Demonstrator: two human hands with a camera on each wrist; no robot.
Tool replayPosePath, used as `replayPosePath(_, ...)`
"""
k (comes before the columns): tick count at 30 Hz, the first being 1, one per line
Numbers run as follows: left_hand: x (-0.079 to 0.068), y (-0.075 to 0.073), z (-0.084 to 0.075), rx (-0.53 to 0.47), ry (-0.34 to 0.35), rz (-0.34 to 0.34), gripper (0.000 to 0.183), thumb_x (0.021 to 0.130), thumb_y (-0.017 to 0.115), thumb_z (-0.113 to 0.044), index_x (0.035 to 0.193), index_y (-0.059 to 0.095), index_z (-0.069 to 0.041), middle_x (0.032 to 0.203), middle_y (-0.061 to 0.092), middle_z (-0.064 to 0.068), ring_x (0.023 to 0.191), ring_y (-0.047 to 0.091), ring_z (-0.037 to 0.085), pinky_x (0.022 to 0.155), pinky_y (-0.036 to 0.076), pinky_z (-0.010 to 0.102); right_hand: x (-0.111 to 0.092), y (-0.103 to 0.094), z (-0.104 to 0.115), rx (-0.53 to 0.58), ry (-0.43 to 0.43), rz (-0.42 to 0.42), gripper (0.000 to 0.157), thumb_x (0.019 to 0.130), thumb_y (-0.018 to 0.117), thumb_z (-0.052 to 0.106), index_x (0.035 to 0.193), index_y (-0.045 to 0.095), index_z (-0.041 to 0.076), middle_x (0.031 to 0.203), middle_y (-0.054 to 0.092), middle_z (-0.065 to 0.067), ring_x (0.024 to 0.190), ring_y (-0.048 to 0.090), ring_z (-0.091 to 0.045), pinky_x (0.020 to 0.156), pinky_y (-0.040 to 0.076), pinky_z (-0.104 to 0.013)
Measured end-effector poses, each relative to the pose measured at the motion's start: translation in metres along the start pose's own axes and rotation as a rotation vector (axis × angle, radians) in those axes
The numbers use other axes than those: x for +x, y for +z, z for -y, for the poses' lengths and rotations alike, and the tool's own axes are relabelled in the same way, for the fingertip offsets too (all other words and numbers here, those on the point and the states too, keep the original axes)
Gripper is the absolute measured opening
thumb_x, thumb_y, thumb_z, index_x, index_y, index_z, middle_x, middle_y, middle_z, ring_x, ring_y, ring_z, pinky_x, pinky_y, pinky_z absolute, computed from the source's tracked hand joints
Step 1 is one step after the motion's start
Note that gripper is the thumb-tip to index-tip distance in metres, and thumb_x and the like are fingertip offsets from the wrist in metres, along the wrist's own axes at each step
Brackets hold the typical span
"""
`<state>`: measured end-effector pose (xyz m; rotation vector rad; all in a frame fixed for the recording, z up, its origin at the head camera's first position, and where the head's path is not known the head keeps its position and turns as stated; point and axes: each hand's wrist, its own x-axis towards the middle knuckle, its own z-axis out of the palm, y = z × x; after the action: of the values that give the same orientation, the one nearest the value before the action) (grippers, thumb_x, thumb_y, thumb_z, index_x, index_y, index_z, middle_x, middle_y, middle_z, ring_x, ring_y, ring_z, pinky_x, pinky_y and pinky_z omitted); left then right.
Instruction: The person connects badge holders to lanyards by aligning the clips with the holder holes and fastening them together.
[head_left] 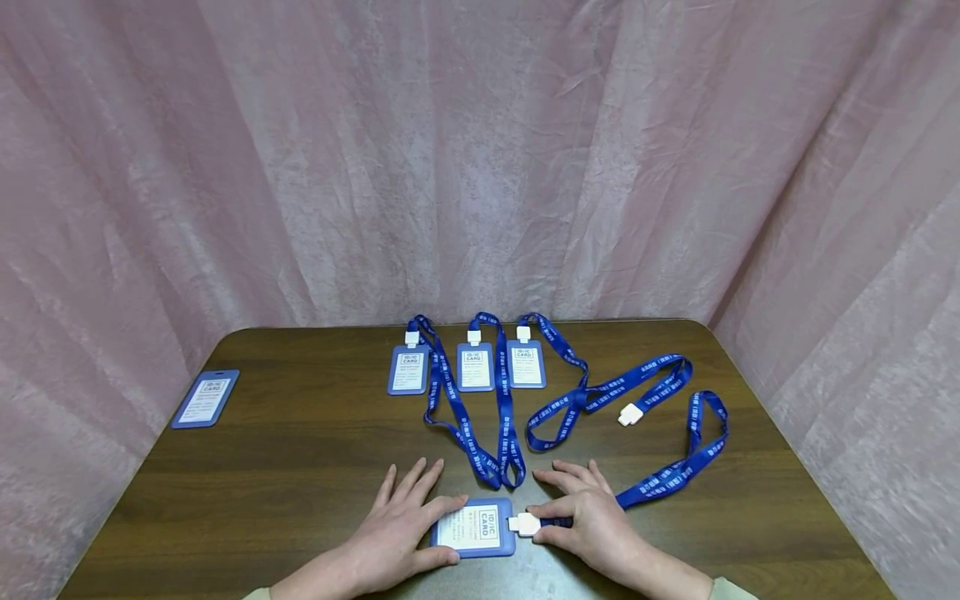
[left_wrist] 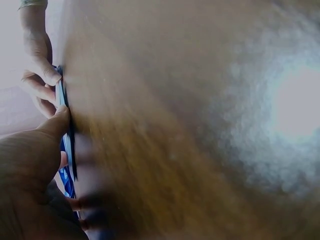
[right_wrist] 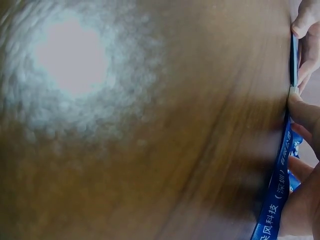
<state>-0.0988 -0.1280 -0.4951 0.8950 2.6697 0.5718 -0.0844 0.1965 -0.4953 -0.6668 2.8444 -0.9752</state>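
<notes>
A blue ID card holder [head_left: 472, 533] lies sideways on the table at the near middle, its slotted end facing right. My left hand [head_left: 397, 529] holds its left part, thumb on the near edge and index finger on the far edge, other fingers spread on the wood. My right hand [head_left: 596, 521] pinches the white plastic clip [head_left: 528, 524] of a blue lanyard [head_left: 667, 479] between thumb and index finger. The clip's tip meets the slotted end of the holder. In the right wrist view the printed lanyard strap [right_wrist: 275, 200] runs under that hand.
Three card holders [head_left: 409, 371] clipped to blue lanyards [head_left: 504, 400] stand in a row at the back middle. Another lanyard with a loose white clip [head_left: 631, 414] lies on the right. A lone card holder [head_left: 206, 399] rests at the far left. Pink curtains [head_left: 480, 167] hang behind the table.
</notes>
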Motion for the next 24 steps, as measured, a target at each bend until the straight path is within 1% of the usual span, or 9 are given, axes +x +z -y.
replayPosePath(9, 0.0017, -0.0013, -0.0012, -0.013, -0.016, 0.021, 0.068, 0.09, 0.055, -0.074, 0.149, 0.052, -0.039, 0.167, 0.024, 0.015, 0.153, 0.015, 0.044, 0.114, 0.003, 0.076, 0.0009, -0.0009, 0.0017, -0.004, -0.006, -0.003, 0.029, 0.079, 0.088, 0.038, 0.107, 0.082, 0.032, 0.141, 0.062, 0.0, 0.14, 0.043, -0.035, 0.113, 0.01, -0.075)
replayPosePath(21, 0.002, -0.0015, -0.0035, -0.005, -0.018, 0.006, 0.068, 0.09, 0.056, -0.074, 0.149, 0.053, -0.039, 0.167, 0.024, 0.015, 0.153, 0.015, 0.045, 0.113, 0.004, 0.076, 0.0006, 0.0005, 0.0015, -0.006, -0.009, -0.014, 0.03, 0.078, 0.089, 0.036, 0.106, 0.083, 0.03, 0.141, 0.062, 0.0, 0.14, 0.044, -0.036, 0.113, 0.009, -0.075)
replayPosePath(24, 0.0011, -0.0009, -0.0037, -0.003, -0.012, -0.008, 0.068, 0.09, 0.058, -0.073, 0.148, 0.053, -0.038, 0.166, 0.025, 0.016, 0.152, 0.016, 0.045, 0.113, 0.005, 0.077, 0.001, 0.0014, 0.0012, -0.01, -0.015, -0.017, 0.03, 0.077, 0.089, 0.036, 0.105, 0.083, 0.03, 0.141, 0.062, 0.0, 0.14, 0.044, -0.036, 0.113, 0.01, -0.075)
